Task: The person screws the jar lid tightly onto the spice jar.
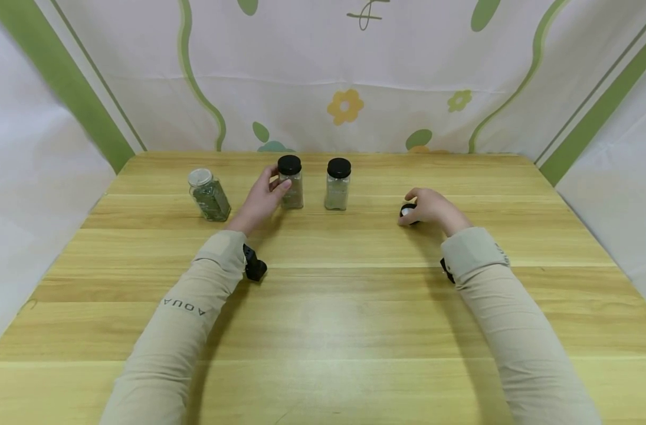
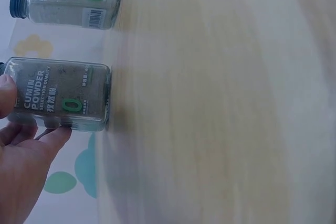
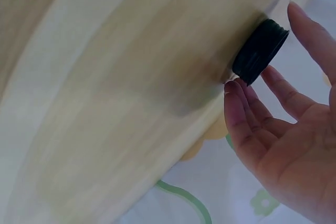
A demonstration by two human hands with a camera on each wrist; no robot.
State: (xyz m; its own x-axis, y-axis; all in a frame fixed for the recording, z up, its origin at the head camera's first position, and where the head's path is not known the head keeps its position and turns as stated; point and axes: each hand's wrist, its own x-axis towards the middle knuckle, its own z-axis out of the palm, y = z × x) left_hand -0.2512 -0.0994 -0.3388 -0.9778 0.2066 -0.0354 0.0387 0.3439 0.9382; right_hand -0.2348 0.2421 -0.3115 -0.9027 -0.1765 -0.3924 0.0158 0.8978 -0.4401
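My left hand (image 1: 264, 198) holds a glass jar of cumin powder (image 2: 60, 93) at its upper part, thumb in front and fingers behind. The jar has a black lid and stands upright on the table. To its right is a similar black-lidded jar (image 1: 337, 189) of pale powder. Left of my left hand stands a jar of green dried herbs (image 1: 211, 199), topped in whitish, without a black lid. At the right, a loose black lid (image 3: 261, 51) lies on the table, its white inside showing in the head view. My right hand (image 1: 431, 208) is spread around it, fingertips right at its rim, thumb apart.
The wooden table (image 1: 323, 307) ends at the back against a white curtain (image 1: 291, 53) with green and orange prints. Similar white cloth hangs on both sides. A small black wrist camera (image 1: 255, 265) is strapped at the left cuff.
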